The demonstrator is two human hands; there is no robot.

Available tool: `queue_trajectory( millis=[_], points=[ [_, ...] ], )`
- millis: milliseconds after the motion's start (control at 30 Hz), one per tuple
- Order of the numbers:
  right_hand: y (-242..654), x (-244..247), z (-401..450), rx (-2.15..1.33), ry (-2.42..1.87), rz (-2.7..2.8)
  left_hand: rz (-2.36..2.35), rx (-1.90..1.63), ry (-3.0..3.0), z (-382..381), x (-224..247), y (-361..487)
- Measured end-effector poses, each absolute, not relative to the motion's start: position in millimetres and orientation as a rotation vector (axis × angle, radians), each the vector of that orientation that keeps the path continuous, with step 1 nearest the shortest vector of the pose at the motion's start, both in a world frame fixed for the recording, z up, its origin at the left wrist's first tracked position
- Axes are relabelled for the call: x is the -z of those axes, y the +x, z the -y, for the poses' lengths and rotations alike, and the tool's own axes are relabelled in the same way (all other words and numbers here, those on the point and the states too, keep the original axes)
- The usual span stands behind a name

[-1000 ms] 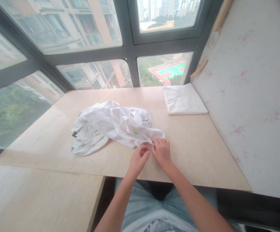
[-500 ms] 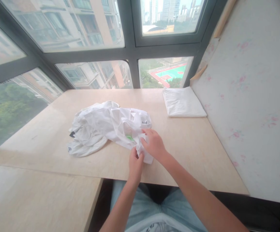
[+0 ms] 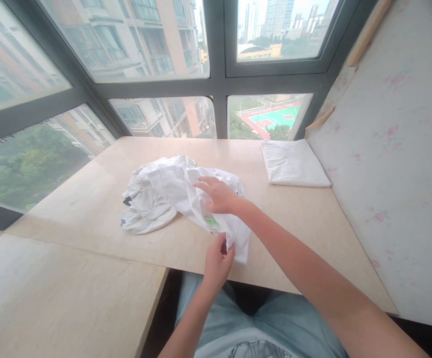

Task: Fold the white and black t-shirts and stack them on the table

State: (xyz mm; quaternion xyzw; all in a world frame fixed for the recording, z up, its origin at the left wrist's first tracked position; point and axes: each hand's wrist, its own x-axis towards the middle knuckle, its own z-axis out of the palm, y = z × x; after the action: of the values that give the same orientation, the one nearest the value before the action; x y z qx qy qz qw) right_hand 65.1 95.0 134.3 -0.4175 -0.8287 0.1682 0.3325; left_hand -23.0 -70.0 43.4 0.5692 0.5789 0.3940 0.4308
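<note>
Cloth lies pinched in the left hand, beneath the right hand.

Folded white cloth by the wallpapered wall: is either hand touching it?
No, the left hand and right hand are both at the crumpled white garment.

crumpled cloth: white, some green | wallpaper: pink floral | tabletop: beige

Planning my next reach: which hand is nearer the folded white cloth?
Right. The right hand is over the crumpled cloth, left of the folded white cloth; the left hand is farther, near the front table edge.
</note>
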Motion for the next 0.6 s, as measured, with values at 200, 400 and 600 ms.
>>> queue_trajectory(
  millis=[200,400,600],
  points=[
    [77.4,-140.8,-98.2,-0.383,-1.194,2.024,-1.291,-0.889,1.737,79.3,-58.8,1.0],
    [173.8,-184.6,-129.5,-0.247,-1.235,1.725,-1.427,-1.182,1.458,68.3,-99.1,-52.0],
    [259.0,-250.2,-115.9,-0.050,-1.046,1.714,-1.533,-1.722,1.588,-22.5,-195.7,-105.5]
  ],
)
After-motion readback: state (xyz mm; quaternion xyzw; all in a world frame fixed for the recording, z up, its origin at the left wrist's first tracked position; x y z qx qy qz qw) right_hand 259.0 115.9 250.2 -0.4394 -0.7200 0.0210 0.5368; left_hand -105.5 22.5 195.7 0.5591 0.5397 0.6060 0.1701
